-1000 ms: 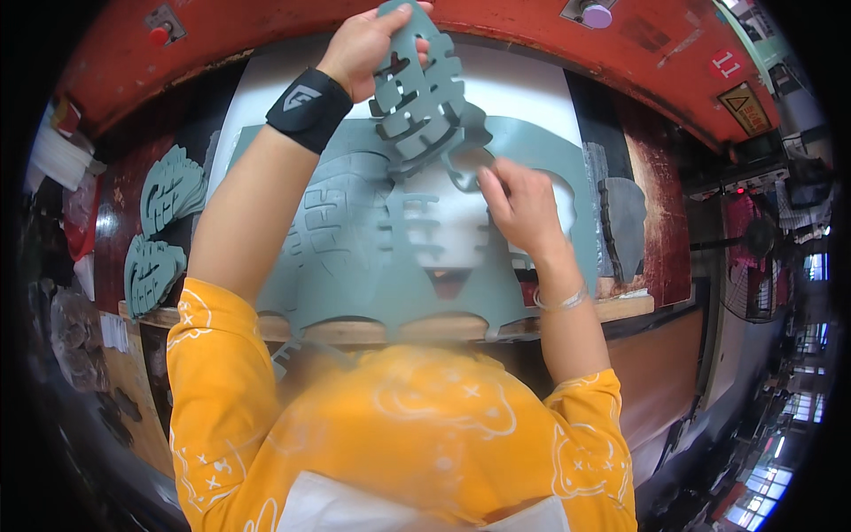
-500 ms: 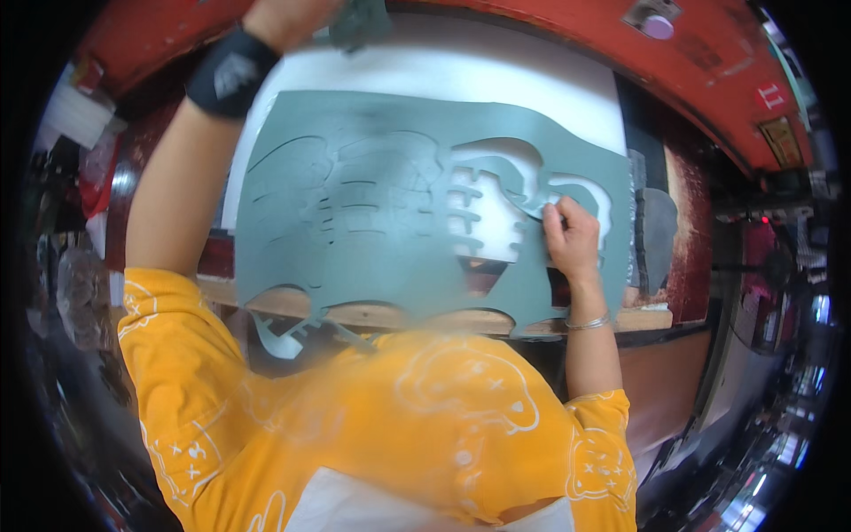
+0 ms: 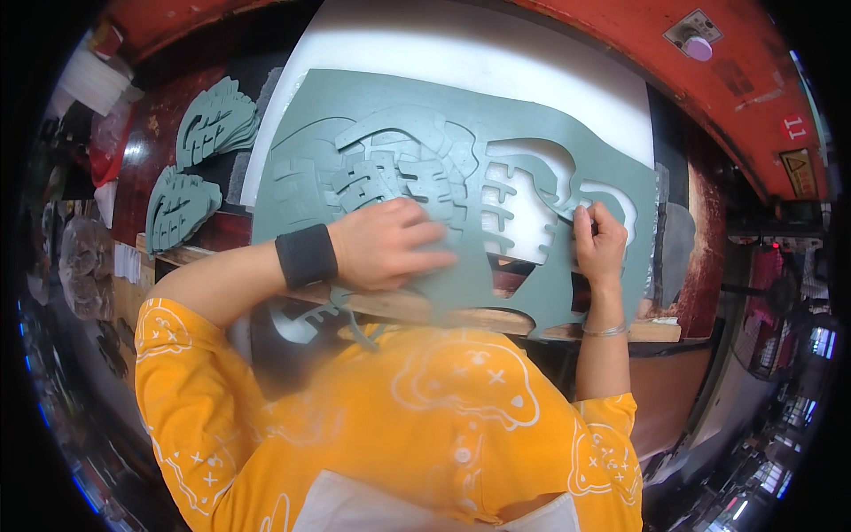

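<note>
A large grey-green sheet (image 3: 399, 89) with cut-out shapes lies over a white board (image 3: 585, 75). My left hand (image 3: 390, 244), a black band at its wrist, is over the sheet's left half, its fingers apart and partly blurred. Just beyond it, slotted cut pieces (image 3: 390, 133) stand slightly out of the sheet; whether the fingertips touch them I cannot tell. My right hand (image 3: 600, 244) is closed in a pinch on a narrow strip of the sheet, between two openings at the right.
Left of the board sit two stacks of slotted grey-green pieces, a farther stack (image 3: 217, 124) and a nearer stack (image 3: 182, 208). A red machine beam (image 3: 745, 97) with a round knob (image 3: 698, 47) crosses the far right. A wooden edge (image 3: 479, 319) runs along the front.
My left hand has come down from the far left onto the sheet, without the dark green thing seen beside it before. Cut pieces now stand out there. My right hand keeps its pinch.
</note>
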The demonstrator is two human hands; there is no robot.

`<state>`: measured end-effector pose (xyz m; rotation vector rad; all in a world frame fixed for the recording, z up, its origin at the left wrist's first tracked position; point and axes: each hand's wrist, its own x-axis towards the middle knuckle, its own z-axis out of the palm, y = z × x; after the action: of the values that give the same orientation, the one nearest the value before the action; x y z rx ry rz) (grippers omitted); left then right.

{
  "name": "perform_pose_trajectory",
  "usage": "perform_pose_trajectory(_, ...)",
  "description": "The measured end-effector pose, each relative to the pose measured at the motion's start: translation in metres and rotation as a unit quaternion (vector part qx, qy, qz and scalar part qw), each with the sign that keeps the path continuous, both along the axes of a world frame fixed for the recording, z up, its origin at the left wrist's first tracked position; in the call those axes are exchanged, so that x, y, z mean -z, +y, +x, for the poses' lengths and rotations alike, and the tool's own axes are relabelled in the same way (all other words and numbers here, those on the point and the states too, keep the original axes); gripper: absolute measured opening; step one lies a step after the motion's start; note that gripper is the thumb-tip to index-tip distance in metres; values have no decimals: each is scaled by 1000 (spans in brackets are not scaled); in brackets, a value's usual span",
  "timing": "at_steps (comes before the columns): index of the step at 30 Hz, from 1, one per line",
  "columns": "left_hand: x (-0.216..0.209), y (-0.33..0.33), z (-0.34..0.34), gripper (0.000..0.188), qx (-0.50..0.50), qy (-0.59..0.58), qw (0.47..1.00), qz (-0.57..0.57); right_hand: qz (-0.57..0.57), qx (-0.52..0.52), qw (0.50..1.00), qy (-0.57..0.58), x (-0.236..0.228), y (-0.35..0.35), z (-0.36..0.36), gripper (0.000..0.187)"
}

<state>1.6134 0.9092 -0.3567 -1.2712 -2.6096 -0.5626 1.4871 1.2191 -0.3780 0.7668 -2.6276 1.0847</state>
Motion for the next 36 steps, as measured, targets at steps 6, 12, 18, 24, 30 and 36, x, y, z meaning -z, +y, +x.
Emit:
perform_pose_trajectory(6, 9, -8, -13, 32, 24, 8, 999, 39, -2, 13, 1000, -5, 0, 0, 1, 26)
perform_pose_trajectory(12, 15, -4, -11, 38, 36, 79, 995, 42, 15, 26, 1000, -2, 0, -3, 2, 25)
perform_pose_trajectory(18, -23, -14, -46, 26, -223, -204, 870, 390, 62, 68, 994, -59, -51, -13, 2, 19)
perform_pose_trajectory(24, -56, -55, -91, 36, -196, -317, 611, 699, -45, -96, 994, 19, -111, -90, 4, 18)
perform_pose_trajectory(30, -50, -40, -79, 28, -128, -347, 639, 674, -54, -136, 988, 49, -98, -192, 3, 30)
perform_pose_trajectory(36, -54, -58, -100, 32, -171, -356, 665, 634, -78, -269, 960, 21, -68, -176, 17, 16)
